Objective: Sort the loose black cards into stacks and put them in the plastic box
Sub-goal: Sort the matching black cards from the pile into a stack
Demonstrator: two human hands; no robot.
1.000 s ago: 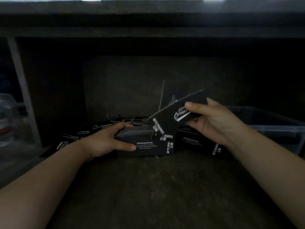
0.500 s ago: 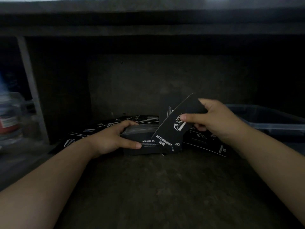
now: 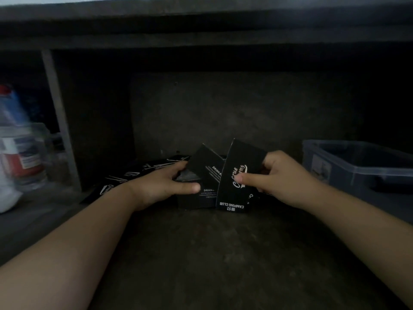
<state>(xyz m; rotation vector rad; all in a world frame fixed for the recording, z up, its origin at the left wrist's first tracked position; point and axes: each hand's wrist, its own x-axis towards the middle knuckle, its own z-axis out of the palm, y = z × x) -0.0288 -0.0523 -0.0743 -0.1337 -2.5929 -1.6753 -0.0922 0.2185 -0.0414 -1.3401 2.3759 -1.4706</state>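
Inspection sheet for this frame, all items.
Surface: dark shelf floor, dimly lit.
Job's things: card stack in left hand; single card upright in right hand; loose cards spread behind the left hand; plastic box at right, contents unclear.
Clutter: blurred bottle far left.
Grippers: left hand grips stack; right hand pinches card, thumb on its face.
Cables: nothing seen.
Surroundings: dark back wall; pale post at left.
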